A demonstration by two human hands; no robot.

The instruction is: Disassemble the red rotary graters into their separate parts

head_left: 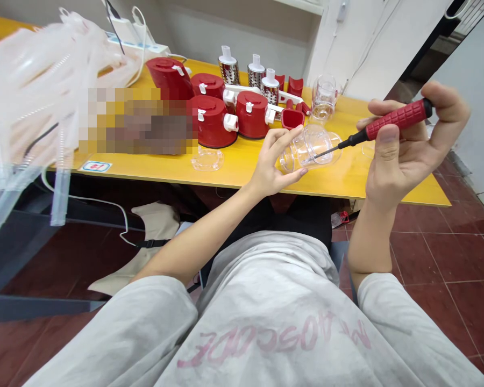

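Note:
My left hand (pixel 276 161) is wrapped round a clear plastic cup (pixel 312 148) that lies tilted, its wide mouth toward the right. A screwdriver (pixel 399 119) with a red and black handle is in my right hand (pixel 407 145), held between thumb and fingers. Its thin shaft reaches left and down into the cup's mouth. What the tip touches inside cannot be made out. Left of my left hand, a clear plastic ring-shaped piece (pixel 208 159) lies near the table's front edge.
Several red housings (pixel 212 121) stand on the yellow table (pixel 242 169), with metal grater drums (pixel 228 67) behind. Clear cups (pixel 324 97) stand at the back right. Plastic bags (pixel 36 80) and a power strip (pixel 139 48) are at the left. A blurred patch hides part of the table.

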